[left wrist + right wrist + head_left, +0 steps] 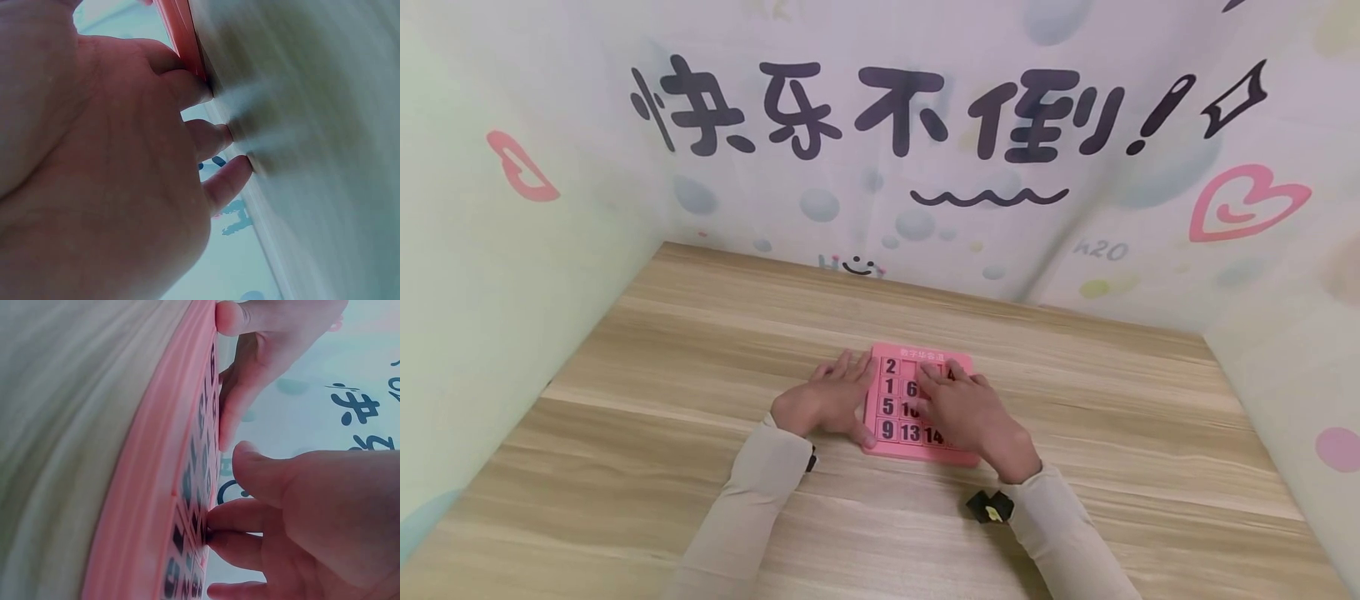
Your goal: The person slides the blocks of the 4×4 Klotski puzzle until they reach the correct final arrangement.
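A pink sliding number puzzle (898, 451) lies flat on the table, its dark-numbered tiles in rows inside a raised frame. Tile 2 (890, 367) sits at the top left, with a bare pink slot beside it. My left hand (831, 402) rests along the puzzle's left edge, thumb at the lower left corner. In the left wrist view, some of its fingertips (240, 164) touch the table beyond the frame. Over the right part of the tiles is my right hand (966, 410), fingertips down on the upper rows. It hides several tiles.
The wooden table (700, 333) extends around the puzzle on all sides. A printed white cloth wall (865, 225) stands along its back edge, with more walls at left and right. A black strap piece (988, 506) shows at the right sleeve.
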`<state>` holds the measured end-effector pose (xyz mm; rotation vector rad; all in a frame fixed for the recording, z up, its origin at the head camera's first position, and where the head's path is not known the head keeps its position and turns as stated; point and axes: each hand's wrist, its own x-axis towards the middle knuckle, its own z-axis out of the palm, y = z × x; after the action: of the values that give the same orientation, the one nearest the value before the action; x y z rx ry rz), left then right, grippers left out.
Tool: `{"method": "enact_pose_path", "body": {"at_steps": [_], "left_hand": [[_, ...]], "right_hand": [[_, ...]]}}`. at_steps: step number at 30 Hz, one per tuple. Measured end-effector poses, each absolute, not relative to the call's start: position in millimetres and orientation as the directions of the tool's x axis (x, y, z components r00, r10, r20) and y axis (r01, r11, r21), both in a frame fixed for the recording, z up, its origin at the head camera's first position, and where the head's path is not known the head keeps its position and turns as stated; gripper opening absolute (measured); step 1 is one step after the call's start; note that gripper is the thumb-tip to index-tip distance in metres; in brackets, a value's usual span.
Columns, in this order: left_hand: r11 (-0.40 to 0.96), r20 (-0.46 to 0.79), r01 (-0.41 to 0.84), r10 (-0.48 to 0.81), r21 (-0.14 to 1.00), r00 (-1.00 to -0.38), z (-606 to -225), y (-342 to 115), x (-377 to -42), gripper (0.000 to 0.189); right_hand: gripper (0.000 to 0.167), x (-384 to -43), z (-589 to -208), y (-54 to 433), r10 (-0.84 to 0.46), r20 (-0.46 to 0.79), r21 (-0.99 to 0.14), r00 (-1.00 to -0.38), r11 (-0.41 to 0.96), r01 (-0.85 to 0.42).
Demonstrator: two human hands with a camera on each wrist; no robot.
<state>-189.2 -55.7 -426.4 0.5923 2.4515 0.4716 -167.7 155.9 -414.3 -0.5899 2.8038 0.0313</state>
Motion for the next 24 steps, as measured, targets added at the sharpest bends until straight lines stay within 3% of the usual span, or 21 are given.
{"method": "enact_pose_path", "body": {"at_steps": [24], "left_hand": [[0.835,-0.437,0.300,0.508,0.461,-0.742,-423.9,-56.6,-187.8,0.117]], "right_hand": [[0.057,-169.2,-410.7,162.2,-0.377,-0.271,-0.070,-0.886,0.925,-0.373]]}}
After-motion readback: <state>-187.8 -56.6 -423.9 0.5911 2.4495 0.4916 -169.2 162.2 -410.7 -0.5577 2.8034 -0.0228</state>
